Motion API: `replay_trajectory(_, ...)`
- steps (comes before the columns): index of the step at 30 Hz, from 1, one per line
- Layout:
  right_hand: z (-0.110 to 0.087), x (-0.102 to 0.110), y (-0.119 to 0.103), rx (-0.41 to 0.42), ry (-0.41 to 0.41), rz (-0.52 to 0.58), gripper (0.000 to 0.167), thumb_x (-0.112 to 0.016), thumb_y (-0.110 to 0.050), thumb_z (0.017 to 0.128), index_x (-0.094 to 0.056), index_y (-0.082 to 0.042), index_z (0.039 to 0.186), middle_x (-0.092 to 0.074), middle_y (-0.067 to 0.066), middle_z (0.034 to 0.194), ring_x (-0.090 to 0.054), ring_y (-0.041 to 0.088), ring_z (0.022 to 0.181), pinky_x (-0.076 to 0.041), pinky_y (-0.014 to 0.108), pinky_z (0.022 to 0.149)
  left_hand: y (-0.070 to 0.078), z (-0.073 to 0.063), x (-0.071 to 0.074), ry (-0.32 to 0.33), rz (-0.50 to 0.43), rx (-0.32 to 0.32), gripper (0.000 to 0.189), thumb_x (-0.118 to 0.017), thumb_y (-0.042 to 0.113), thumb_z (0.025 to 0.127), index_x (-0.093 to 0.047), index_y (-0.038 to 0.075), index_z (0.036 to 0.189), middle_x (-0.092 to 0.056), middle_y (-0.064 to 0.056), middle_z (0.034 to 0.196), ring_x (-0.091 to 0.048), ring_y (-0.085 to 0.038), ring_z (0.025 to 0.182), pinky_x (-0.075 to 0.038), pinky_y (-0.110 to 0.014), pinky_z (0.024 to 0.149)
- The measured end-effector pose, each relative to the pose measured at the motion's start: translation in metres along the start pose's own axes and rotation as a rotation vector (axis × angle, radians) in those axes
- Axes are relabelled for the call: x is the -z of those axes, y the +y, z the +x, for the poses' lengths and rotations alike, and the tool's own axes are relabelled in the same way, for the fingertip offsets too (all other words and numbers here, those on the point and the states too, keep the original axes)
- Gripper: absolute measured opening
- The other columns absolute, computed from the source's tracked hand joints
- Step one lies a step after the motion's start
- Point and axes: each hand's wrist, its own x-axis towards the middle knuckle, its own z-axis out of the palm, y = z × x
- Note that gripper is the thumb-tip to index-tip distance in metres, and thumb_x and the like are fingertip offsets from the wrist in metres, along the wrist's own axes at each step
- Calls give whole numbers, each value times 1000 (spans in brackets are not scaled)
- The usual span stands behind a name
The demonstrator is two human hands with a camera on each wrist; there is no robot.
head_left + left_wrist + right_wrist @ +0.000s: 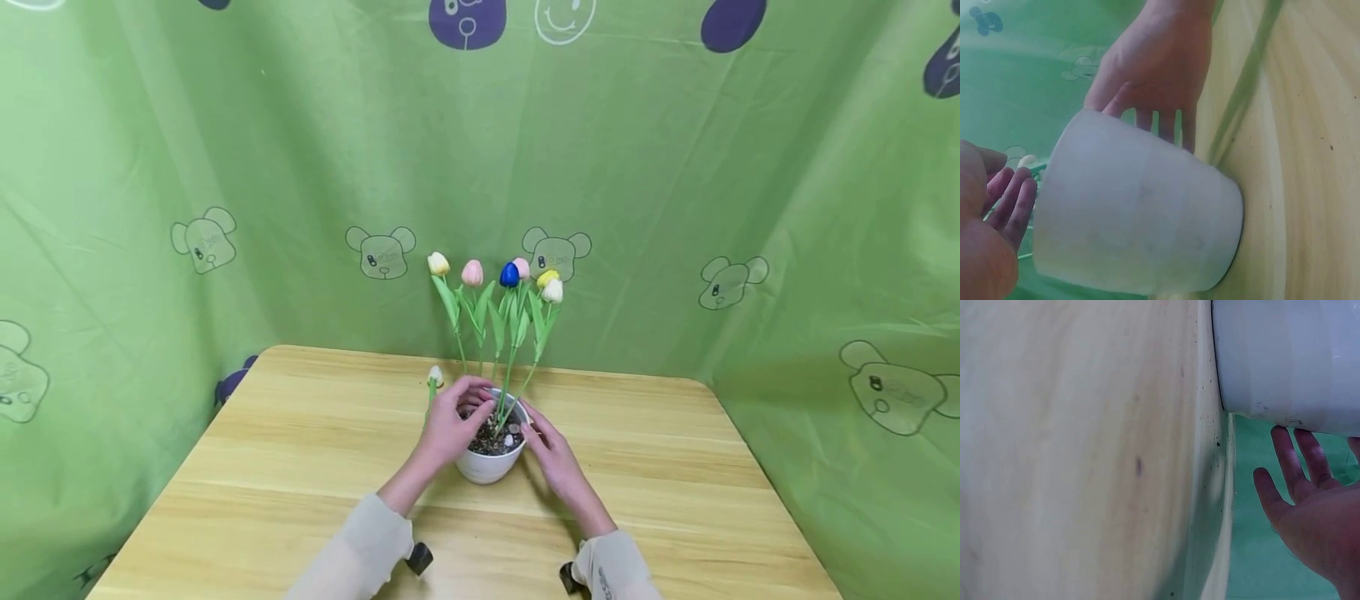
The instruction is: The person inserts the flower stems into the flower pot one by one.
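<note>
A white flowerpot [487, 471] filled with dark soil [491, 440] stands upright on the table. Several tulips with green stems and leaves [483, 321] rise from it, among them a blue tulip [509, 275], a pink tulip [472, 272] and a yellow tulip [548, 278]. A lower white tulip [435, 377] shows behind my left hand [453, 425], its stem base hidden. That hand reaches over the pot's left rim with loosely bent fingers, nothing visible between them. My right hand [555, 458] touches the pot's right side, its fairly straight fingers [1285, 450] spread along the wall.
The wooden table [300, 467] has a rounded back edge. A green curtain [637, 167] printed with bear heads hangs behind it and on both sides. Dark wrist devices [420, 558] sit near both light sleeves [360, 542].
</note>
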Motion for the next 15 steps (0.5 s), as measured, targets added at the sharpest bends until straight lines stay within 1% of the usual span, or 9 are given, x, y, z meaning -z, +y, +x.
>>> replay_trajectory(4,0,0,0,13,4,-10,50,-53,-30,109,-45,-17,157,-46,17,160,-54,41,136,-40,58,119,-1,0,11,22,-12,17,30,-71,2,94,-65,-3,123,-73,-14,106,-71,-24,96,-63,-25,89)
replay_trajectory(7,0,0,-1,14,-5,4,51,-52,-28,109,-44,-15,157,-46,18,159,-54,41,137,-39,57,121,-3,-2,23,50,-32,34,30,-71,1,94,-65,0,124,-73,-15,107,-71,-26,98,-63,-28,91)
replay_trajectory(9,0,0,-2,11,-11,18,51,-52,-28,109,-44,-15,158,-46,18,159,-53,41,138,-38,56,122,-6,-5,31,73,-44,41,32,-72,0,93,-65,1,124,-73,-17,108,-71,-28,99,-63,-30,92)
replay_trajectory(12,-1,1,-3,12,-22,30,51,-52,-26,110,-43,-15,158,-43,18,161,-50,41,141,-35,56,123,-12,-11,43,104,-51,76,33,-72,-1,93,-65,1,125,-72,-20,110,-71,-29,100,-63,-31,93)
replay_trajectory(15,-1,1,-3,14,-26,29,51,-52,-26,110,-43,-14,158,-42,18,162,-48,42,142,-35,56,123,-21,-19,54,123,-31,133,34,-73,0,93,-65,2,126,-72,-19,110,-71,-28,101,-63,-28,92)
